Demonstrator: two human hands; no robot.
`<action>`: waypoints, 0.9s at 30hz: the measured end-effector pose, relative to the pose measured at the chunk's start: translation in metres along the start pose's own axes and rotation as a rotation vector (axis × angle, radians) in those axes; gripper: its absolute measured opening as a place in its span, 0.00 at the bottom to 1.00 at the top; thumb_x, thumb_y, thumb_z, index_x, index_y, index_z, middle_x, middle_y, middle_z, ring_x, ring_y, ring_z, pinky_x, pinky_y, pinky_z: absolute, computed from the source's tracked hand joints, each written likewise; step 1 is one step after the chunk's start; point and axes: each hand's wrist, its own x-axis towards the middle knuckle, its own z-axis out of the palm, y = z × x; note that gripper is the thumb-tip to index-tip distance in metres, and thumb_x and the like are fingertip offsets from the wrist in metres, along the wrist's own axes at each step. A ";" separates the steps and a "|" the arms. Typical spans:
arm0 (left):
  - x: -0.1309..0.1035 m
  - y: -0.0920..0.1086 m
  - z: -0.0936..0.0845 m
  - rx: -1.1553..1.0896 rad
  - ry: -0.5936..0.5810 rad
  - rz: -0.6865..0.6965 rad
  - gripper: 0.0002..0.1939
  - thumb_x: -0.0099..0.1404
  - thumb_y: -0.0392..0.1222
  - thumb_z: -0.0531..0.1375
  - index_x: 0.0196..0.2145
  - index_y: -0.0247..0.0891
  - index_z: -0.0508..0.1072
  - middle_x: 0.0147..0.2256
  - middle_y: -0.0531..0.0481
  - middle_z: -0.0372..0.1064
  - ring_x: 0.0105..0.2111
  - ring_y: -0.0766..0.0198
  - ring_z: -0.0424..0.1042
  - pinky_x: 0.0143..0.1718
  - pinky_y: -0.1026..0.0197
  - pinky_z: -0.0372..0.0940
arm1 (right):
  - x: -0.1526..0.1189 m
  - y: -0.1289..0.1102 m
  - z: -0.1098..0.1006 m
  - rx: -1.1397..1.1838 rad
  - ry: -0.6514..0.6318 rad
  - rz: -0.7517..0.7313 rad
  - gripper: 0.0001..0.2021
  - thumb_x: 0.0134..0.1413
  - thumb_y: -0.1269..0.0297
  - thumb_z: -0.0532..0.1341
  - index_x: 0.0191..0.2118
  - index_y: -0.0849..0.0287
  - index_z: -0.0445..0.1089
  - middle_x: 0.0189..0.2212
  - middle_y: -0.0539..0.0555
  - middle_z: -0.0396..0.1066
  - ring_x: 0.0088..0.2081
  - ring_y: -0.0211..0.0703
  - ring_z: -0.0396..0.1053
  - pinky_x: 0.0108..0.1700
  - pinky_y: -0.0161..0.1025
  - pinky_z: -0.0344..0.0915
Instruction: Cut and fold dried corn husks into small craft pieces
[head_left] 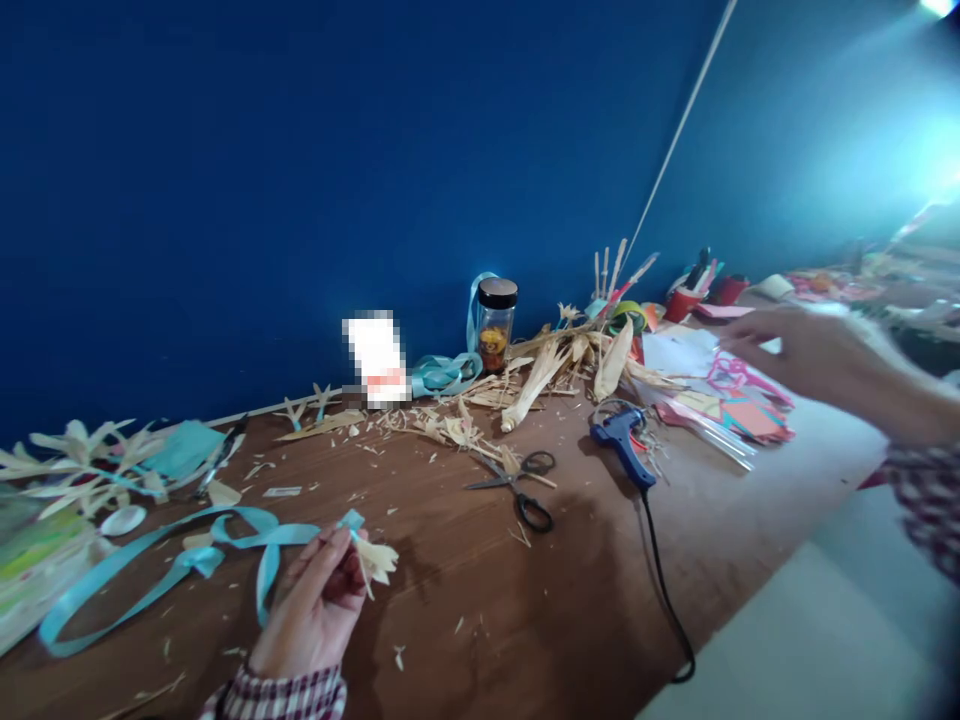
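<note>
A small cream flower [381,562] was held up, tilted, its ragged petals pointing right and down. A blue bit [351,520] stuck out at its top. Long blue ribbon [294,535] lay to the left in loose, twisty loops.

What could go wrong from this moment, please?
The left hand might crush the pale flower that it holds. The scissors lie open on the table and could nick someone. The glue gun has its black cord near the table edge; a snag could drag it.
</note>
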 end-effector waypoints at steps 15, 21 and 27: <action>-0.026 -0.001 0.008 0.091 -0.210 -0.012 0.14 0.39 0.39 0.73 0.25 0.35 0.75 0.22 0.53 0.74 0.20 0.71 0.70 0.22 0.71 0.67 | -0.105 -0.147 0.263 0.292 -1.095 -0.482 0.15 0.61 0.56 0.52 0.34 0.61 0.70 0.26 0.50 0.70 0.27 0.35 0.65 0.29 0.33 0.60; -0.016 -0.002 0.003 0.097 -0.178 0.005 0.13 0.41 0.40 0.72 0.25 0.34 0.75 0.21 0.52 0.73 0.18 0.74 0.67 0.20 0.74 0.63 | -0.056 -0.110 0.214 0.388 -0.671 -0.102 0.18 0.60 0.53 0.52 0.22 0.57 0.57 0.18 0.43 0.52 0.18 0.31 0.50 0.19 0.31 0.50; -0.014 -0.004 0.004 0.097 -0.120 -0.006 0.14 0.40 0.39 0.72 0.25 0.35 0.75 0.21 0.51 0.73 0.17 0.74 0.67 0.18 0.75 0.63 | 0.016 -0.049 0.130 0.167 -0.050 -0.017 0.13 0.55 0.48 0.53 0.32 0.50 0.63 0.25 0.49 0.62 0.22 0.38 0.57 0.24 0.37 0.56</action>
